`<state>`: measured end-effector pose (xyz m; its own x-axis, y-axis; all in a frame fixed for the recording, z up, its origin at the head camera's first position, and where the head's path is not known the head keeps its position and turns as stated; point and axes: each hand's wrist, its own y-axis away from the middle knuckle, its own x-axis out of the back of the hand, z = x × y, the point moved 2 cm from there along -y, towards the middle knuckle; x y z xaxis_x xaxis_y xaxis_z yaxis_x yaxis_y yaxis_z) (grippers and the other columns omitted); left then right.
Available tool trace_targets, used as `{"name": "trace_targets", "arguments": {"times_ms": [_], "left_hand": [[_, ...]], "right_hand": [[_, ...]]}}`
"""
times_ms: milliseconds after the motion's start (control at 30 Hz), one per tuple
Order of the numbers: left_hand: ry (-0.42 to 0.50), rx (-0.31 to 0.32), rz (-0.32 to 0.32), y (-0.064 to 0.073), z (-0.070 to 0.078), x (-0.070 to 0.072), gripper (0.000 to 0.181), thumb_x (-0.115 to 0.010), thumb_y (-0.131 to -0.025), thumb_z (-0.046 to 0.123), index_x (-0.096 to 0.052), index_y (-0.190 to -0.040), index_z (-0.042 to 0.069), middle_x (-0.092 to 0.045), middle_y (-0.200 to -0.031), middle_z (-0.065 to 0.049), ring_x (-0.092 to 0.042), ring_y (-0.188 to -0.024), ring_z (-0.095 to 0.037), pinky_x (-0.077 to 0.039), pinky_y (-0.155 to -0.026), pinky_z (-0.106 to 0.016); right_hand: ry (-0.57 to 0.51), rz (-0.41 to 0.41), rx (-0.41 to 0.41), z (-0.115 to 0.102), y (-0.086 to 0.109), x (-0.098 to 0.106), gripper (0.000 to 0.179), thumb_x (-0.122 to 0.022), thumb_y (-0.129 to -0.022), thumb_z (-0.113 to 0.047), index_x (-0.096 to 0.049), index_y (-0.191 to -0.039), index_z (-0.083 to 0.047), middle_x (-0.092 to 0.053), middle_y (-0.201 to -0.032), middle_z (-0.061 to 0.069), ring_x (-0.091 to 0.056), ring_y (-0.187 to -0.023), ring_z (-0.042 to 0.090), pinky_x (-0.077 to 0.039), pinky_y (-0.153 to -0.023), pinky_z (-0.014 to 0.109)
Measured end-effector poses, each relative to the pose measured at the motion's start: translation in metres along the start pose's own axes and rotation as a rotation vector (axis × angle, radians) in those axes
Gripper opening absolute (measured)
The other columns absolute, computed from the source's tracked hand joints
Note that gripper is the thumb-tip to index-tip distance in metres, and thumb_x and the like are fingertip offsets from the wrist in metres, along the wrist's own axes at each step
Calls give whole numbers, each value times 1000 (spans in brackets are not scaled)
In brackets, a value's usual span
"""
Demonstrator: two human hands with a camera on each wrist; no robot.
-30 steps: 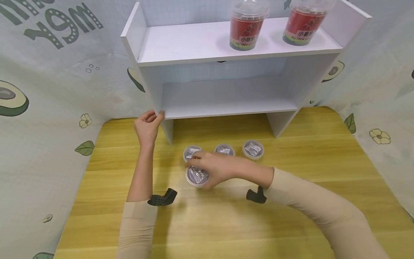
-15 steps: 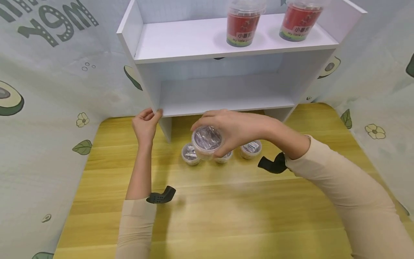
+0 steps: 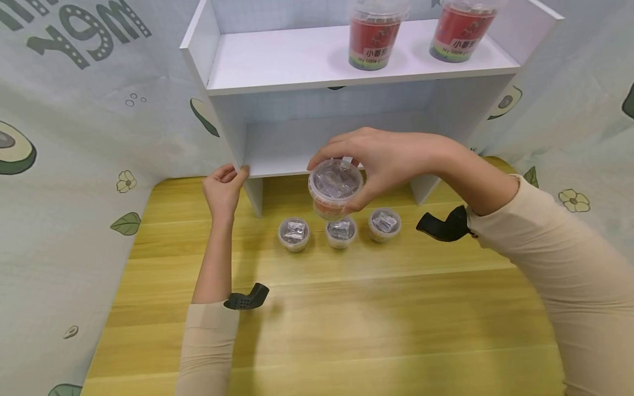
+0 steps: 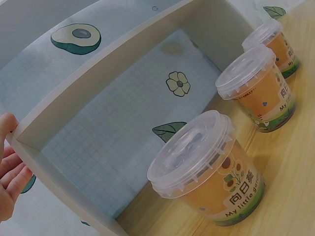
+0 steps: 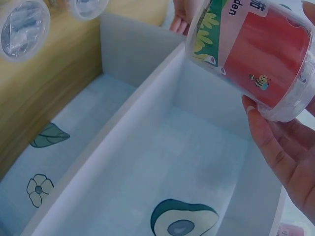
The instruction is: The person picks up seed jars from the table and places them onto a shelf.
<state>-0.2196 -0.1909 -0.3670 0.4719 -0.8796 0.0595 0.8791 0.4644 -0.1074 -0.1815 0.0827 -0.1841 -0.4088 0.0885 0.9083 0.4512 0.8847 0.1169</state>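
Observation:
My right hand [image 3: 391, 157] grips a lidded clear plastic cup [image 3: 335, 184] near its lid, raised in front of the lower board of a white shelf unit [image 3: 282, 60]. A red label with a small bee shows on this cup [image 5: 275, 54] in the right wrist view, where it appears tilted. At the unit's lower left, my left hand [image 3: 223, 190] pinches the side panel's edge between thumb and fingers. On the table below, three lidded cups stand in a row: a left cup [image 3: 294, 234], a middle cup [image 3: 340, 231] and a right cup [image 3: 384, 223]. Their labels look orange in the left wrist view.
Two red-labelled cups, one near the middle [image 3: 375, 41] and one at the right [image 3: 460, 36], stand on the unit's upper board. The wooden table [image 3: 346, 319] extends in front. A printed cloth [image 3: 99, 137] with avocados and flowers hangs behind and at the sides.
My right hand has lifted the cup from low over the table in front of the row, moving it up, rightward and towards the shelf unit. The left hand has kept its place.

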Motion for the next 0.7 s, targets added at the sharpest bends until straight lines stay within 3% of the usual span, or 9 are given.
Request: {"name": "trace_targets", "arguments": {"times_ms": [333, 700], "left_hand": [[-22, -10, 13, 0, 0, 1, 34, -76, -74, 23, -71, -99, 0, -71, -89, -12, -66, -74, -5, -50, -68, -19], [-42, -3, 12, 0, -2, 1, 35, -76, -74, 26, -71, -98, 1, -71, -85, -8, -65, -72, -5, -50, -66, -19]], "right_hand": [[49, -10, -4, 5, -2, 8, 65, -79, -70, -28, -51, -127, -14, -54, -125, 1, -53, -101, 14, -47, -80, 35], [89, -75, -118, 1, -8, 35, 62, -76, -73, -31, -50, -128, -19, -55, -117, -2, -53, -92, 14, -48, -74, 31]]}}
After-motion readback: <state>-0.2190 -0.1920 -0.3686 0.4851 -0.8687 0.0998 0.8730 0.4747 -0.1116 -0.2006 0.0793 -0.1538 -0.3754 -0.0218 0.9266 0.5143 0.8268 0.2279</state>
